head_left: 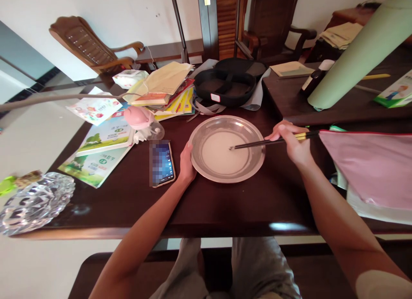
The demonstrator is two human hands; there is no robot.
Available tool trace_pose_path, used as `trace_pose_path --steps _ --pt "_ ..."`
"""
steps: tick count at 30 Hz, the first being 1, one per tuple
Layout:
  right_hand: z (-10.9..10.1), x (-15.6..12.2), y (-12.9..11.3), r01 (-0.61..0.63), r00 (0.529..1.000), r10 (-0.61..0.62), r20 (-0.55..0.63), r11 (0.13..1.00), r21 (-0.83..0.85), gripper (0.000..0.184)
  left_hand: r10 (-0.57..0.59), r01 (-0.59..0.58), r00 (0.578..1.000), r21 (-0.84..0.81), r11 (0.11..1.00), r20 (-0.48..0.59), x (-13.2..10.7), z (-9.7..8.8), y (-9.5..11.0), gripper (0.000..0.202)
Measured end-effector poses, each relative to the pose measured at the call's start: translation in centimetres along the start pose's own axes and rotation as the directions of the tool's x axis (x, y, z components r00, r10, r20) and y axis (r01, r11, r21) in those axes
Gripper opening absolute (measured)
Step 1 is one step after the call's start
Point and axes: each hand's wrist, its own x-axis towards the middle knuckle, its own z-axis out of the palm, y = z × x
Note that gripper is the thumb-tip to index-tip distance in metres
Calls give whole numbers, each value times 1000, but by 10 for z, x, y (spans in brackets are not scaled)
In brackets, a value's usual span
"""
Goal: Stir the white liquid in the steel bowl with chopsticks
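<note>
A round, shallow metal basin (229,177) sits on the dark table, with a whitish, cloudy liquid (222,155) in its bottom. Against the basin's left rim is my left hand (187,162), gripping its edge; some of the fingers are hidden behind the rim. My right hand (291,140) is closed around a pair of black chopsticks (257,143) with gold bands near their upper ends. The chopstick tips reach the liquid near the middle of the basin. A lit phone (162,163) lies left of my left hand.
Left are booklets (104,138), a pink-topped bottle (141,119) and a cut-glass bowl (38,200). Behind the basin stand stacked books (167,86) and an open black case (225,86). A pink pouch (370,166) and green cylinder (357,54) are at right.
</note>
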Motion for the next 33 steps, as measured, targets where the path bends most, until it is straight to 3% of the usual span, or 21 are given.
trace_pose_path --steps 3,7,10,14,17,21,24,28,30,33 --pt "3 -2 -1 -11 997 6 78 998 65 61 5 -5 1000 5 1000 2 0 0 0 53" --pt "16 -6 1 62 963 -50 264 997 -38 50 18 -18 1000 16 1000 8 1 -1 -3 56" --pt "12 -4 4 82 979 -64 195 993 -88 44 19 -20 1000 15 1000 15 2 -1 -3 56" --pt "-3 0 2 21 1000 -21 5 1000 -1 57 22 -22 1000 19 1000 13 2 -2 -3 53" --pt "0 -2 0 10 997 -13 73 999 52 59 20 -20 1000 14 1000 11 2 -2 -3 54" --pt "16 -5 3 82 969 -66 239 995 -57 47 6 -6 1000 -8 1000 10 2 -2 -4 58" --pt "12 -3 7 86 985 -69 157 991 -106 45 10 -10 1000 1 1000 15 2 -1 -4 58" --pt "-2 -1 5 12 1000 -12 -14 1000 -19 59 17 -17 1000 14 1000 12 2 -1 -2 54" --pt "-1 -2 2 3 999 -4 35 999 44 60 18 -19 1000 15 1000 8 2 -1 -2 53" --pt "11 -5 0 39 979 -41 201 999 12 51 17 -18 1000 7 1000 5 2 -1 -2 52"
